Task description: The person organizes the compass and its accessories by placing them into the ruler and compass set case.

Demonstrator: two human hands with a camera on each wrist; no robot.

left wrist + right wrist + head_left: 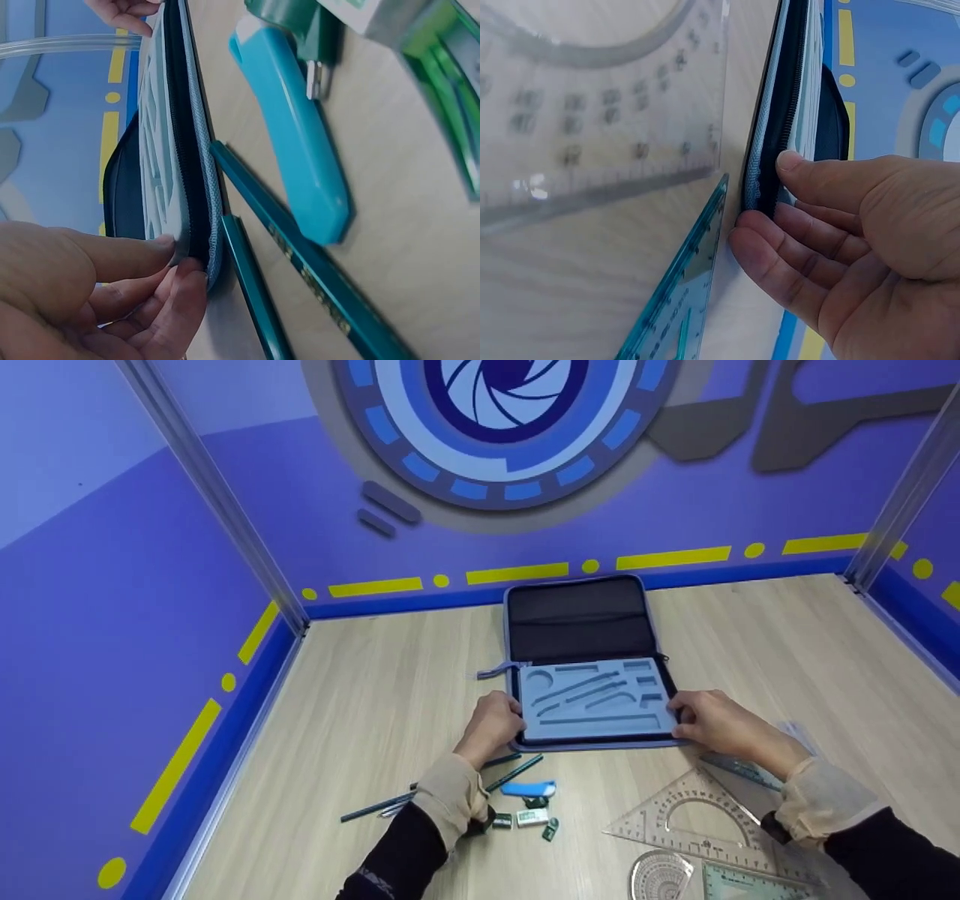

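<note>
Pale blue foam (pixel 592 731) fills the open case (pixel 600 748), and each grip is narrow: left hand (pixel 493 724) and right hand (pixel 720 724) pinch its opposite side rims. The left thumb touches foam, so an uneven lift might work that loose or tilt the case (its slots look bare, at least). It sits toward the surface's (pixel 375 682) far edge, between the side edges. Dragged nearer, it could roll the pencils (pixel 514 774) by its near-left corner, or shove the cutter (pixel 528 789); the right sleeve (pixel 832 802) could sweep the clear set square (pixel 637 825) aside.
</note>
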